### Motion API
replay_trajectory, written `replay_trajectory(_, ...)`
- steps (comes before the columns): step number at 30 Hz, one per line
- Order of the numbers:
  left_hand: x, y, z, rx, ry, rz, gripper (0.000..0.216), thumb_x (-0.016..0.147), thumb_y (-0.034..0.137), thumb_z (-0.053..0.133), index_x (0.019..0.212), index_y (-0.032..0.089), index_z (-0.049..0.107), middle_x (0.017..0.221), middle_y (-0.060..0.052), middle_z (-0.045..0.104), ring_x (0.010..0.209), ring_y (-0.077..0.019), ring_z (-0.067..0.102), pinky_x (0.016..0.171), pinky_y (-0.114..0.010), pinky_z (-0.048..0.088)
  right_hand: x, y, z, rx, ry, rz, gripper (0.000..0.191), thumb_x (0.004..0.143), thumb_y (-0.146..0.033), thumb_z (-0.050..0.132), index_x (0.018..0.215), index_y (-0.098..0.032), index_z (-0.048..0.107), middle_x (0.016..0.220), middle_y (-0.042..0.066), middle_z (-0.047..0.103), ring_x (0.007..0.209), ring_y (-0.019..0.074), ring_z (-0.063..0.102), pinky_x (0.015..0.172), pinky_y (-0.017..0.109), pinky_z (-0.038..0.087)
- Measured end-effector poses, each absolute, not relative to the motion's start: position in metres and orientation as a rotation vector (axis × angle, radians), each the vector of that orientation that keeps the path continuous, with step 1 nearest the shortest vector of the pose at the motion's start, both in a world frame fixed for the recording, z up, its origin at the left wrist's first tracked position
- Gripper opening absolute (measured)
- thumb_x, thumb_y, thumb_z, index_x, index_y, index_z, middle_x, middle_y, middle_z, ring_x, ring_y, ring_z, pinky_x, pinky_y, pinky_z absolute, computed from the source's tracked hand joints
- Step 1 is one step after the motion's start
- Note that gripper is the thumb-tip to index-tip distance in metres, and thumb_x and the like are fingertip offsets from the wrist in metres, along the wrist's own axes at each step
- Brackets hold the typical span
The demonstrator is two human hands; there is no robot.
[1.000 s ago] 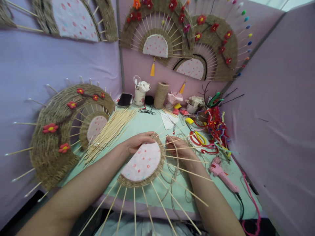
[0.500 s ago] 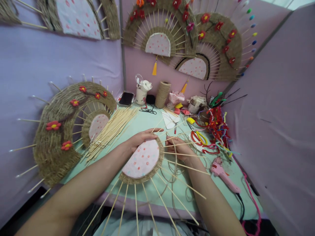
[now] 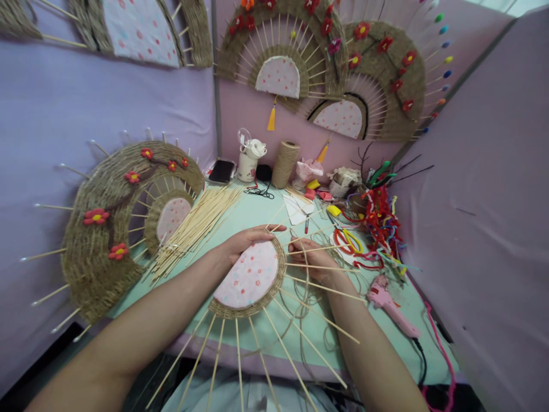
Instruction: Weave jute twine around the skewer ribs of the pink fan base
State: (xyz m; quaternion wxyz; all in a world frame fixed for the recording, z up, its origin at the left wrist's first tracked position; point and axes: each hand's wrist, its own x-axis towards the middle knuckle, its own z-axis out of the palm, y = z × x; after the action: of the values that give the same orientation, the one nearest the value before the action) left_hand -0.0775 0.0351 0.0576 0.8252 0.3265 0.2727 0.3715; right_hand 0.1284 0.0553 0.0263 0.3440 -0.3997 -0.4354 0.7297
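A half-round fan frame [image 3: 249,274] with a white, red-flowered centre and a woven twine rim is held over the front of the table. Thin wooden sticks fan out from its rim toward my body and to the right. My left hand [image 3: 251,239] grips its far edge, with fingers stretched along the top corner. Close by on the right, my right hand [image 3: 311,256] has its fingers curled and pinches a strand of twine [image 3: 307,274] among the sticks. Loops of that twine hang below the hand.
Loose sticks [image 3: 199,226] lie left, beside a finished woven fan [image 3: 103,240]. A pink glue gun [image 3: 392,306] and scissors [image 3: 349,241] lie right. At the back stand a twine spool [image 3: 285,165], a white cup [image 3: 247,163], a phone [image 3: 222,170] and red pipe cleaners [image 3: 380,214].
Both hands and the fan frame stay almost in place. The whole view has shifted slightly, with the background a little farther right.
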Motion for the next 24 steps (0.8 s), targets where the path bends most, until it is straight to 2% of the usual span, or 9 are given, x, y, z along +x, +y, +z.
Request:
replay_trajectory(9,-0.0751,0.0364,0.0568,0.616,0.587,0.83,0.027,0.073,0.011,0.062,0.1,0.013,0.065,0.07,-0.003,0.069,0.059,-0.014,0.065,0.056,-0.022,0.049,0.1273,0.0559,0.0237,-1.027,-1.16,1.896,0.028,0.063,-0.037,0.077,0.061,-0.015,0.059,0.052,-0.005,0.043,0.044,0.0045,0.025,0.042,0.02,0.017)
replay_trajectory(16,-0.076,0.041,0.0542,0.559,0.668,0.826,0.016,0.08,0.018,0.057,0.092,0.014,0.067,0.06,-0.002,0.066,0.05,-0.0135,0.062,0.055,-0.023,0.049,0.1263,0.0514,0.0303,-1.007,-1.19,1.881,0.034,0.063,-0.042,0.078,0.06,-0.016,0.057,0.05,-0.007,0.037,0.045,0.0051,0.026,0.042,0.02,0.02)
replay_trajectory(20,-0.0759,0.0421,0.0531,0.546,0.667,0.828,0.015,0.081,0.017,0.056,0.09,0.014,0.067,0.06,-0.002,0.066,0.051,-0.0139,0.063,0.055,-0.024,0.049,0.1264,0.0526,0.0282,-1.02,-1.207,1.839,0.027,0.065,-0.038,0.076,0.065,-0.016,0.061,0.056,-0.005,0.045,0.047,0.006,0.034,0.045,0.02,0.027)
replay_trajectory(24,-0.0759,0.0435,0.0505,0.545,0.682,0.842,0.013,0.08,0.017,0.059,0.09,0.015,0.067,0.063,-0.001,0.067,0.052,-0.0129,0.063,0.057,-0.023,0.049,0.1234,0.0565,0.0233,-1.024,-1.2,1.698,0.025,0.068,-0.038,0.074,0.085,-0.021,0.066,0.073,-0.001,0.058,0.061,0.0096,0.05,0.056,0.022,0.04)
